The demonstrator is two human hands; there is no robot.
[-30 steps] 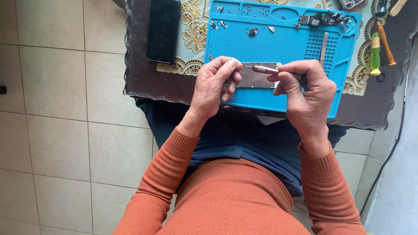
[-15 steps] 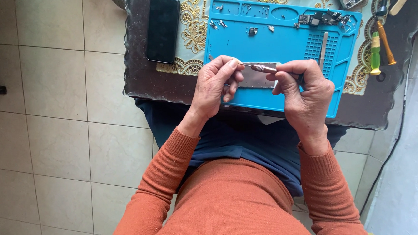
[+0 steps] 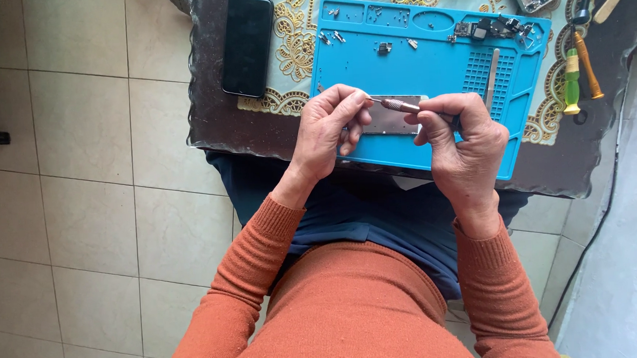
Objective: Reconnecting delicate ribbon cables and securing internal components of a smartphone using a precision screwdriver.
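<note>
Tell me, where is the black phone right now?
In the head view, the black phone lies face up near the table's left edge, just left of the blue work mat, above the left hand.

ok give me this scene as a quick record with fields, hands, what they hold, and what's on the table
left hand: fingers steady the left end of a flat silver metal plate
right hand: pinches a thin metal tool, tip over the plate
work surface: blue repair mat on a dark table
on mat: small screws and parts along the top edge
left of mat: black phone, screen dark
right of mat: green screwdriver, orange screwdriver
</note>
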